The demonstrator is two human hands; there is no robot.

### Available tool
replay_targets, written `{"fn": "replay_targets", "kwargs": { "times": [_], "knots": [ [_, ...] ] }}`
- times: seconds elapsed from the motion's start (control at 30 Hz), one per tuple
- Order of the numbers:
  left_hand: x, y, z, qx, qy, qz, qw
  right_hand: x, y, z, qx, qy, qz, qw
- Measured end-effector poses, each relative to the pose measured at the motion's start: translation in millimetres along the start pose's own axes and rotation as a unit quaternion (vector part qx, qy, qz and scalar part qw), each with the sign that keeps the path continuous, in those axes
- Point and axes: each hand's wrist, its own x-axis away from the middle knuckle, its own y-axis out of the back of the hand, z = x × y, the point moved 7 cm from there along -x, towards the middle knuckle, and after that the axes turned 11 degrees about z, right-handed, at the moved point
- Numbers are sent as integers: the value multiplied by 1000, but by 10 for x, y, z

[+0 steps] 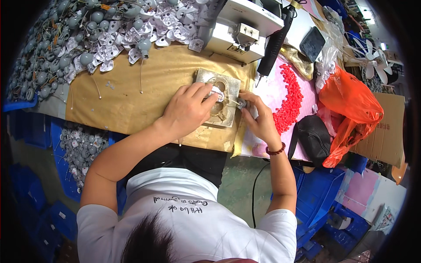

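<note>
A square metal fixture plate (233, 84) with rounded hollows lies on the brown-covered table before me. My left hand (187, 107) reaches over its left side, the fingers closed on a small white plastic part (217, 92) at the upper hollow. At the plate's right edge my right hand (262, 118) pinches a small grey rounded piece (241, 103) between thumb and index finger. A thin pale cord runs from that piece toward the white part. The fingers partly cover both pieces.
Many grey balls (97, 16) and white plastic parts (169, 21) are heaped at the far left. A black electric screwdriver (276, 44) hangs right of a white machine (237, 41). Small red pieces (289, 98), a black pouch (313, 139) and an orange bag (351, 98) lie right.
</note>
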Motion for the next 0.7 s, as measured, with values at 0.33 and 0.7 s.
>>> {"fn": "replay_targets", "kwargs": {
  "times": [0.33, 0.7],
  "knots": [
    [-17, 24, -16, 7, 0, 11, 1000, -245, -135, -196, -610, -137, -36, 780],
    [-14, 20, -20, 6, -3, 11, 1000, -422, -29, 86, -699, -78, -96, 704]
  ]
}}
